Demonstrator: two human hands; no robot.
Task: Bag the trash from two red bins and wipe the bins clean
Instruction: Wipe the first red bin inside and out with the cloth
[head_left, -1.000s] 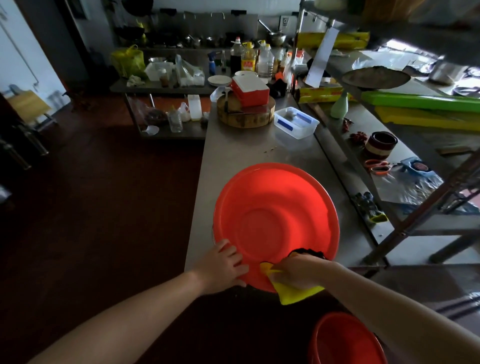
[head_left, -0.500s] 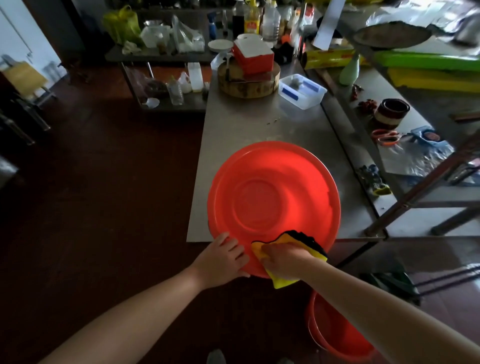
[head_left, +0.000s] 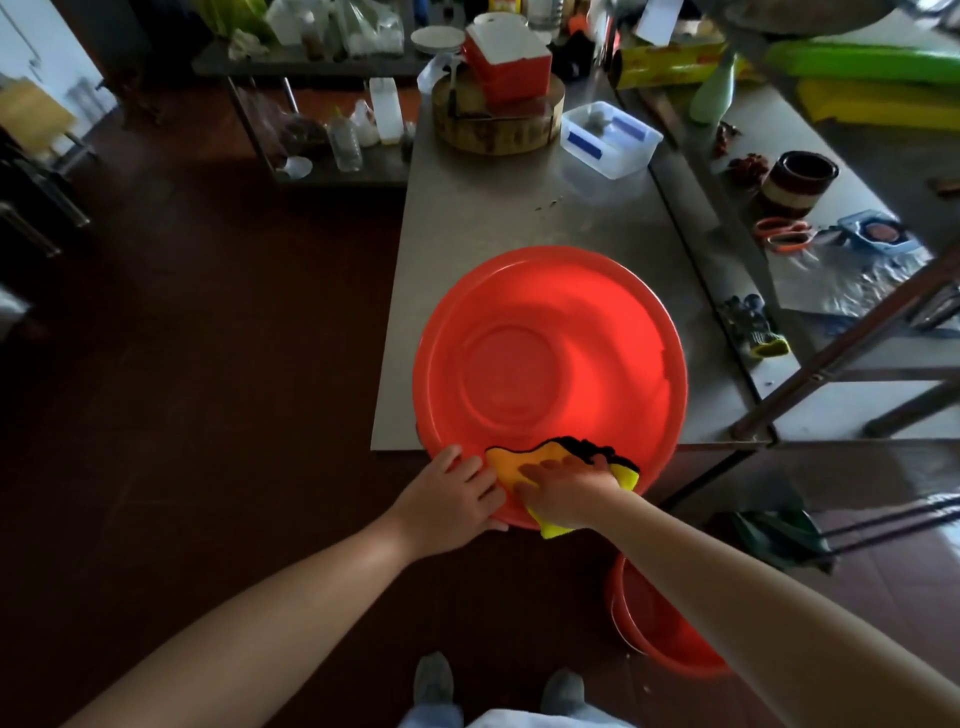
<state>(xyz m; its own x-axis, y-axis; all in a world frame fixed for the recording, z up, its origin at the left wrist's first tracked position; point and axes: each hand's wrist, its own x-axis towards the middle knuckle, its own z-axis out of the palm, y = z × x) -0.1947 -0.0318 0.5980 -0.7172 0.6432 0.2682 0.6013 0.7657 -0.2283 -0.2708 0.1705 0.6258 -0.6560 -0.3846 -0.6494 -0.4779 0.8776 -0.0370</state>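
Two hands work the near rim of the red bin (head_left: 545, 364). The left hand (head_left: 452, 493) has its grip closed on that rim, fingers curled over the top edge and thumb tucked under, steadying it. The right hand (head_left: 566, 488) lies just beside it with fingers fairly straight, pressing a yellow cloth (head_left: 511, 462) (black along its far edge) against the inside wall. Part of the cloth folds over the rim and hangs below the palm; whether the thumb hooks it from underneath I cannot tell. The bin sits at the near end of the steel bench (head_left: 519, 208), its near edge overhanging, and its inside shows no trash. A second red bin (head_left: 660, 634) stands on the floor (head_left: 208, 364) under the right forearm, well apart from the first. By my reading, bagging is done for this bin and wiping is the step in hand. The next move likely calls for sweeping the cloth round the wall while the left hand braces or turns the bin so it does not slide off the bench.
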